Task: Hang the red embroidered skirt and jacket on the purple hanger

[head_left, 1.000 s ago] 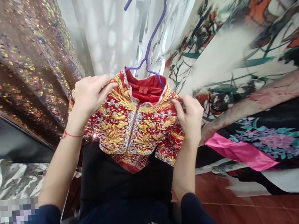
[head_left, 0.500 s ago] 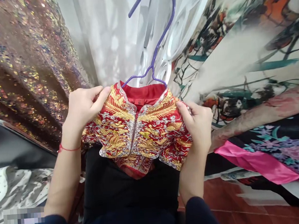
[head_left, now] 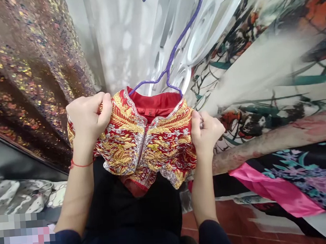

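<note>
A red jacket (head_left: 150,145) with dense gold and silver embroidery hangs in front of me on a purple hanger (head_left: 167,70). Its stand collar is parted at the neck, where a small red label marked S (head_left: 150,113) shows. My left hand (head_left: 88,114) is closed round the jacket's left-side shoulder in view, thumb on top. Bunched cloth of the opposite shoulder is gripped in my right hand (head_left: 206,130). The hanger's arms run down inside the collar and are hidden by the cloth. The hem hangs just above my dark-clad lap.
Sequined gold-pink fabric (head_left: 31,71) hangs at left, white curtain-like cloth (head_left: 118,39) behind. White scrollwork (head_left: 199,48) stands behind the hanger. Painted floral fabric (head_left: 260,74) fills the right, above black embroidered cloth with a pink band (head_left: 276,192). Red floor tiles (head_left: 228,221) show below.
Both hands have closed more tightly into fists on the jacket's shoulders, gathering its cloth. In view, jacket and hands have shifted slightly left, and the hanger's hook has tipped up and right.
</note>
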Tool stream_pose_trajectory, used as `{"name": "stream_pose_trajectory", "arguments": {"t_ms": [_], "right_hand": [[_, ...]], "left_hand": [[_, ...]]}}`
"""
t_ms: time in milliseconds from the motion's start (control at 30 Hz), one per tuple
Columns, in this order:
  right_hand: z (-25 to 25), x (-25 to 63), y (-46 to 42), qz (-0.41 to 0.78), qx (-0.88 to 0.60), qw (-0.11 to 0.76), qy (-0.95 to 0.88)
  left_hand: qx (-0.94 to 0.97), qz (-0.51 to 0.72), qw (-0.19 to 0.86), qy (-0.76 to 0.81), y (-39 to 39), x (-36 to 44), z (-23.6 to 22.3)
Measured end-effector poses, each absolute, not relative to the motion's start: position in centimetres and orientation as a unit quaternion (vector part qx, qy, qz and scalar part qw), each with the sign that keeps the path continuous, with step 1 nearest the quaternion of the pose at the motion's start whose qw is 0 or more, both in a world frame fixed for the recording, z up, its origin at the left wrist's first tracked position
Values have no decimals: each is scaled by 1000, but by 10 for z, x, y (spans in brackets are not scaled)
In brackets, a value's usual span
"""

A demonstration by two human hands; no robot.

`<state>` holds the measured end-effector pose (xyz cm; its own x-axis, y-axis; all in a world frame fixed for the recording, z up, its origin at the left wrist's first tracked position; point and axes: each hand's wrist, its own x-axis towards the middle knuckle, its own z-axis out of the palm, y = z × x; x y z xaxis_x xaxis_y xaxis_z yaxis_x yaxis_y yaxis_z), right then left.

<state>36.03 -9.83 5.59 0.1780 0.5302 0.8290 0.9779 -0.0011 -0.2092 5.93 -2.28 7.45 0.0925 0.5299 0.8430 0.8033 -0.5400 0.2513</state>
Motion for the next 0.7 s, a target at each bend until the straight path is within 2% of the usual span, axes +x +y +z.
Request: {"name": "stream_pose_trajectory", "arguments": {"t_ms": [267,700], "right_hand": [[46,351,-95,-264,-634,442,-578],[45,351,-94,-266,-643,436,-571]], "left_hand": [[-730,-511,169,-420,-22,53,75],[-723,-523,161,-421,-12,53,68]]}}
